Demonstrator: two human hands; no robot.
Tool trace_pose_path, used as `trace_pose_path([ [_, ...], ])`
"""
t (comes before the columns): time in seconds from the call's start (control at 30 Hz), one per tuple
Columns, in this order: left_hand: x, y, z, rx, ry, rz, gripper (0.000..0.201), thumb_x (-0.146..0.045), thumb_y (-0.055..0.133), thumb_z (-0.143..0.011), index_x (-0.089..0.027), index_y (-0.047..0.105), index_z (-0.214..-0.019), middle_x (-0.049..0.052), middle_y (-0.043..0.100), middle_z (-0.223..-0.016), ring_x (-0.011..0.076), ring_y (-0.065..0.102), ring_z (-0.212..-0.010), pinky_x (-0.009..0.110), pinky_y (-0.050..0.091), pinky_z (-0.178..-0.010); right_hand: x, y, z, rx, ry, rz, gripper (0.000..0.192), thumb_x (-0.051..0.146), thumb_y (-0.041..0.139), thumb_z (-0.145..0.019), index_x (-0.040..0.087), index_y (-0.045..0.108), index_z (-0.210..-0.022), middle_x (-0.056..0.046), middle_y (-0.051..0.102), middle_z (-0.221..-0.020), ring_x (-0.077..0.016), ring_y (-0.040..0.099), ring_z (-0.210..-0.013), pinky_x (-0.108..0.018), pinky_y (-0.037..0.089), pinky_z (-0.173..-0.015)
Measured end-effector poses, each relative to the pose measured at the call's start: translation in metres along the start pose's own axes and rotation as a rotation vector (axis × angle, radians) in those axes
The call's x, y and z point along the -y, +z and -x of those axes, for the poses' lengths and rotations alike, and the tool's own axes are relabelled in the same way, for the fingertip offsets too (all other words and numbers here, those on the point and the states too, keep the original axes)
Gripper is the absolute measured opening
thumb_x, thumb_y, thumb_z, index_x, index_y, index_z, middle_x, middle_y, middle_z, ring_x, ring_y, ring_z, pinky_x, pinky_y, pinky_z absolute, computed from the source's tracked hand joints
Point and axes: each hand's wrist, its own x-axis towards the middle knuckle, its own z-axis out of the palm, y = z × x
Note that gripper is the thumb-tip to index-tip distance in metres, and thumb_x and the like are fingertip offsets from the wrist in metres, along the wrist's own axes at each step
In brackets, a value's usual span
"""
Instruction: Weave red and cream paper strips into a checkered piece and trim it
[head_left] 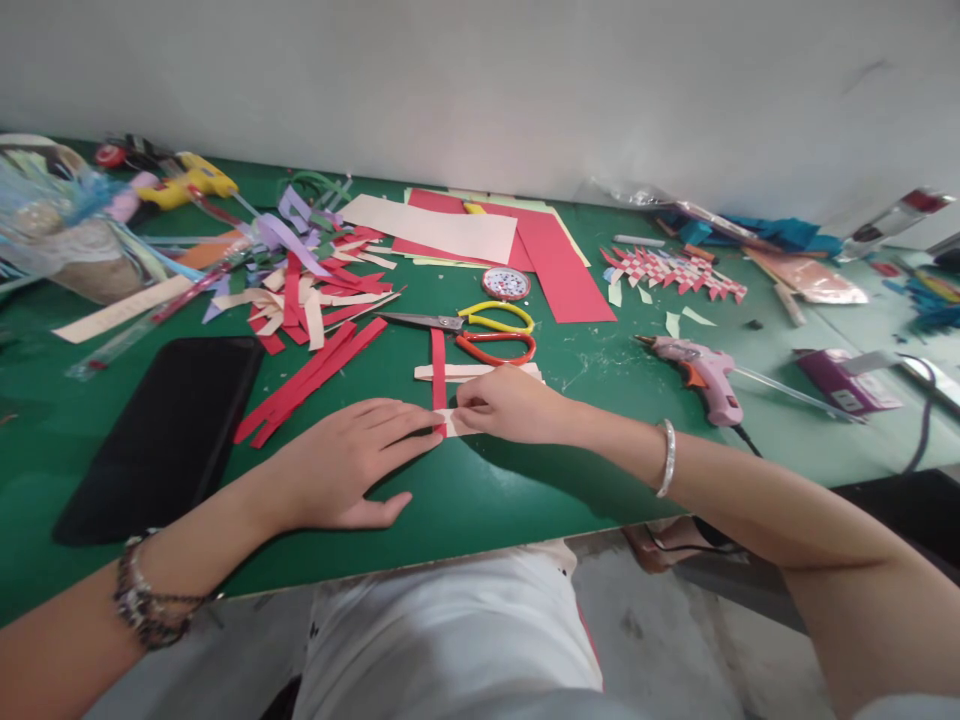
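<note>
Hands (442, 430) amid strips (315, 375), scissors (472, 330)

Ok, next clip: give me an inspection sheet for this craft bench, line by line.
Surface: green table, scattered with paper scraps.
Job's things: upright red strip crossing a cream strip; a second cream strip lies under both hands.
Hands: left hand flat, fingertips pressing at the crossing; right hand pinching the strip there.
Clutter: pile of red and cream strips, scissors, red and cream sheets, woven checkered piece, black phone, round tin.
Cables: pink glue gun with a cord running off the table edge; yellow glue gun far left.
Surroundings: plain white wall; nobody else seen.
</note>
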Motion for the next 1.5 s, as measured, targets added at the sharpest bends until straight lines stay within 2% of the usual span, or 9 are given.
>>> trace_pose_path([
  [0.17,0.001,0.0,-0.001,-0.002,0.009,-0.011,0.045,-0.03,0.048,-0.079,-0.015,0.054,-0.12,0.012,0.061,-0.122,0.0276,0.056,-0.108,0.044,0.042,-0.095,0.003,-0.002,0.001,0.009,0.019,0.11,0.022,0.025,0.047,-0.084,0.016,0.064,-0.073,-0.001,0.061,-0.068,-0.0095,0.044,-0.057,-0.024,0.022,-0.053],
  [0.33,0.0,-0.002,-0.003,-0.011,0.006,0.001,0.043,-0.029,0.048,-0.078,-0.014,0.057,-0.118,0.013,0.062,-0.12,0.0282,0.058,-0.107,0.045,0.044,-0.094,0.003,-0.004,0.004,0.001,0.073,0.221,0.023,0.028,0.047,-0.082,0.018,0.064,-0.07,-0.001,0.058,-0.061,-0.0108,0.043,-0.054,-0.024,0.021,-0.05],
  [0.5,0.001,0.0,0.0,0.0,-0.012,-0.01,0.044,-0.03,0.05,-0.078,-0.014,0.058,-0.117,0.017,0.056,-0.128,0.0312,0.055,-0.111,0.049,0.044,-0.094,0.001,-0.007,0.006,-0.021,0.126,0.26,0.022,0.031,0.05,-0.082,0.018,0.062,-0.068,0.0,0.056,-0.058,-0.0116,0.044,-0.052,-0.025,0.024,-0.049],
  [0.6,0.002,0.003,0.002,0.01,-0.025,-0.015,0.044,-0.032,0.05,-0.078,-0.016,0.058,-0.118,0.016,0.054,-0.131,0.032,0.053,-0.115,0.05,0.042,-0.097,-0.003,-0.007,0.004,-0.178,0.087,0.302,0.015,0.029,0.054,-0.082,0.017,0.063,-0.082,-0.004,0.063,-0.077,-0.0165,0.054,-0.072,-0.026,0.035,-0.06],
  [0.67,0.001,0.003,0.002,0.02,-0.032,-0.015,0.045,-0.032,0.05,-0.078,-0.017,0.058,-0.119,0.016,0.054,-0.131,0.0316,0.052,-0.116,0.05,0.041,-0.098,-0.007,-0.005,0.002,-0.332,0.041,0.331,0.019,0.027,0.056,-0.083,0.015,0.061,-0.097,-0.009,0.062,-0.097,-0.0211,0.054,-0.091,-0.03,0.04,-0.073],
  [0.73,0.001,0.002,0.002,0.031,-0.041,-0.013,0.045,-0.033,0.051,-0.078,-0.017,0.057,-0.12,0.015,0.053,-0.132,0.0311,0.051,-0.117,0.05,0.04,-0.099,-0.011,-0.003,0.0,-0.381,0.036,0.343,0.025,0.026,0.058,-0.083,0.014,0.058,-0.105,-0.011,0.059,-0.107,-0.0234,0.052,-0.1,-0.033,0.041,-0.081],
  [1.0,0.002,0.0,0.002,0.048,-0.052,-0.009,0.046,-0.033,0.052,-0.077,-0.018,0.057,-0.121,0.015,0.053,-0.133,0.031,0.051,-0.118,0.05,0.04,-0.099,-0.009,-0.006,-0.005,-0.229,0.08,0.29,0.014,0.017,0.052,-0.086,0.011,0.065,-0.087,-0.012,0.059,-0.093,-0.0221,0.053,-0.094,-0.033,0.042,-0.081],
  [1.27,-0.014,0.001,0.006,0.014,-0.064,0.045,0.055,-0.038,0.058,-0.072,-0.017,0.055,-0.123,0.018,0.051,-0.132,0.0337,0.05,-0.118,0.052,0.037,-0.101,-0.012,0.003,0.001,-0.262,0.023,0.161,0.014,0.021,0.061,-0.081,0.014,0.063,-0.093,-0.009,0.058,-0.1,-0.0191,0.054,-0.094,-0.029,0.042,-0.075],
  [1.5,-0.024,0.0,0.006,0.019,-0.103,0.016,0.055,-0.041,0.056,-0.073,-0.018,0.055,-0.123,0.017,0.053,-0.131,0.0327,0.051,-0.117,0.052,0.037,-0.101,-0.001,0.006,0.008,-0.276,0.121,0.156,0.014,0.018,0.055,-0.086,0.015,0.062,-0.098,-0.008,0.057,-0.1,-0.0198,0.052,-0.096,-0.029,0.042,-0.076],
])
